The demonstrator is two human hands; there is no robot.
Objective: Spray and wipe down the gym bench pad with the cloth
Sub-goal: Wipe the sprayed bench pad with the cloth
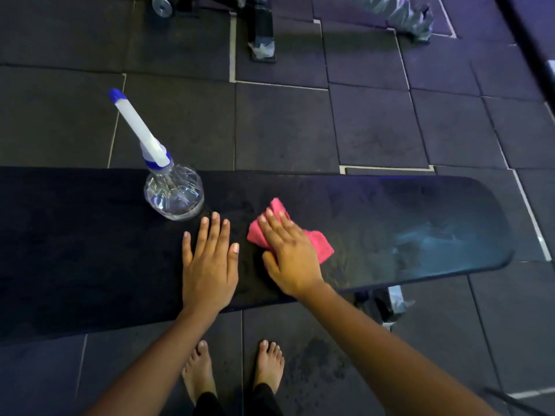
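The dark floor (285,124) of square rubber tiles is filling most of the view, with pale lines showing in some of the joints. Across it the long black bench pad (90,250) is lying from left to right, and its rounded end is pointing to my right. Near that end the surface is shining with a pale, smeared patch. At the top of the view the black foot of another machine (261,34) is resting on the floor, well apart from the pad. On the far edge of the surface the clear spray bottle (174,193) is standing upright, and its white and blue spray head is reaching up and away to the left. My left hand (210,265) is lying flat on the surface, palm down, with the fingers straight and a little spread. It is holding nothing, and its fingertips are ending just beside the bottle. My right hand (291,256) is pressing down on the pink cloth (318,244), also with straight fingers laid over it and not curled around it. The cloth is lying crumpled on the middle of the pad, just to the right of my left hand, and its edges are showing on both sides of my palm. Below the near edge of the pad my two bare feet (198,373) are standing on the tiles.
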